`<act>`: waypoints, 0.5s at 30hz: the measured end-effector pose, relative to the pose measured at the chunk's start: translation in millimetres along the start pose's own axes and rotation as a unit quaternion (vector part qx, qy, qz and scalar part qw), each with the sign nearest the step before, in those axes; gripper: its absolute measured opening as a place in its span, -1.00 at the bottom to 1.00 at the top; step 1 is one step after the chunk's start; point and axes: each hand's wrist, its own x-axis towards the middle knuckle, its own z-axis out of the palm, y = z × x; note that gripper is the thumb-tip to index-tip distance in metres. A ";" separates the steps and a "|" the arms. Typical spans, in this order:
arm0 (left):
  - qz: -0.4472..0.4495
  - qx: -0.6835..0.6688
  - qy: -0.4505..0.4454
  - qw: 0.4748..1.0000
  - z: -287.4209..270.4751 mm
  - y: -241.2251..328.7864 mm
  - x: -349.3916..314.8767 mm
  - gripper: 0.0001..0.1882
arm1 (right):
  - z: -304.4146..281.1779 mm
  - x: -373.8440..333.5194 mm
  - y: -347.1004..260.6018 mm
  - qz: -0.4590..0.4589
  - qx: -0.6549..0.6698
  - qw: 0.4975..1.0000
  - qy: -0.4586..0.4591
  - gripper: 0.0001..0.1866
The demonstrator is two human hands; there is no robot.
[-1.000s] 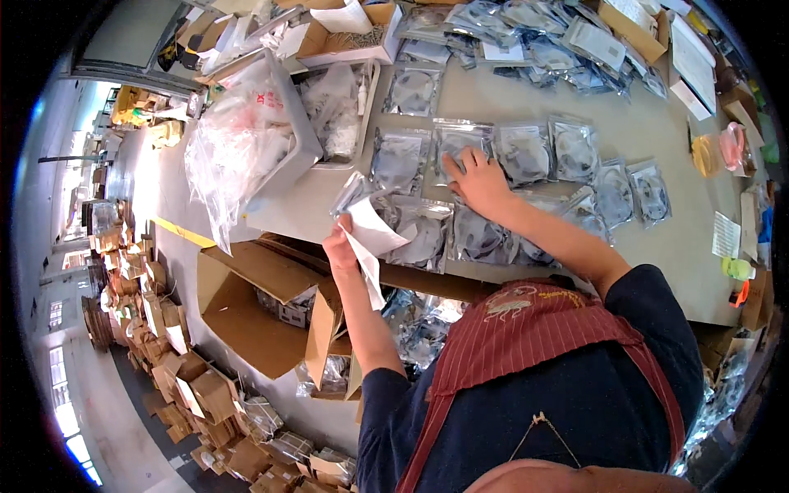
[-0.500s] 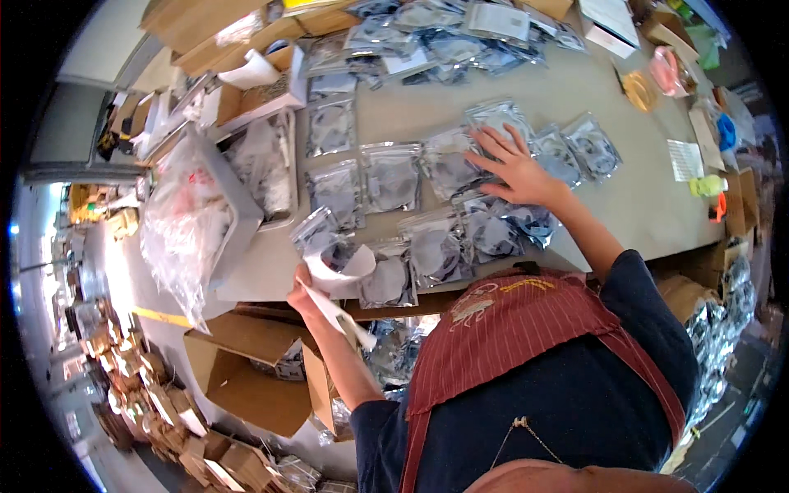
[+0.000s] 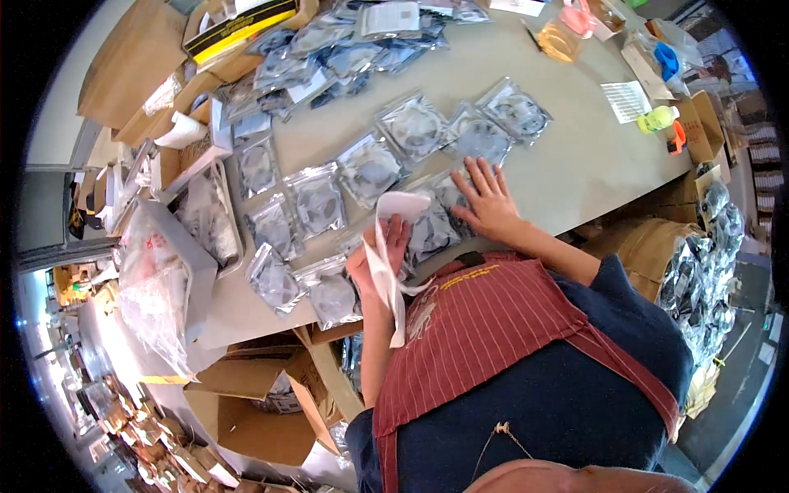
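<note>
A long white paper strip (image 3: 380, 275), curled over at its top, is held in my left hand (image 3: 362, 261), above the near row of bags. Fingers spread, my right hand (image 3: 493, 212) rests by the right end of that row, its fingertips touching a silvery zip bag (image 3: 450, 195) that it partly covers. Several similar flat bags lie in rows, each with a round grey item inside, such as one bag (image 3: 370, 168) in the middle and another bag (image 3: 516, 113) at the far right. The strip and left hand hide part of the near row.
A heap of silvery bags (image 3: 345, 57) lies at the table's far side. To the left stand a grey bin (image 3: 201, 275) with clear plastic and a small carton (image 3: 215, 135). A yellow-green bottle (image 3: 657, 119) is at the right. An opened cardboard box (image 3: 263, 427) sits below the table edge.
The view has turned, shifting the table leftward. My left hand has brought the paper strip rightward over the near bags. My right hand has moved from the middle bags to the near row's right end.
</note>
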 end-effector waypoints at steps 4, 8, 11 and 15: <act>-0.018 0.107 0.093 0.990 19.0 -14.1 11.0 -0.83 | -23.9 26.6 21.9 -0.098 -0.013 0.994 0.035 -0.39; -0.050 0.176 0.139 0.973 10.7 -9.0 11.5 -0.84 | -13.5 52.2 78.5 -0.120 -0.053 0.989 0.062 -0.39; -0.033 0.213 0.129 0.968 7.1 -8.4 9.9 -0.83 | -11.3 33.5 86.0 -0.070 -0.085 0.992 0.060 -0.32; -0.010 0.196 0.161 0.967 -2.3 -7.9 6.9 -0.77 | -26.2 -15.0 76.5 0.005 -0.102 0.995 0.020 -0.22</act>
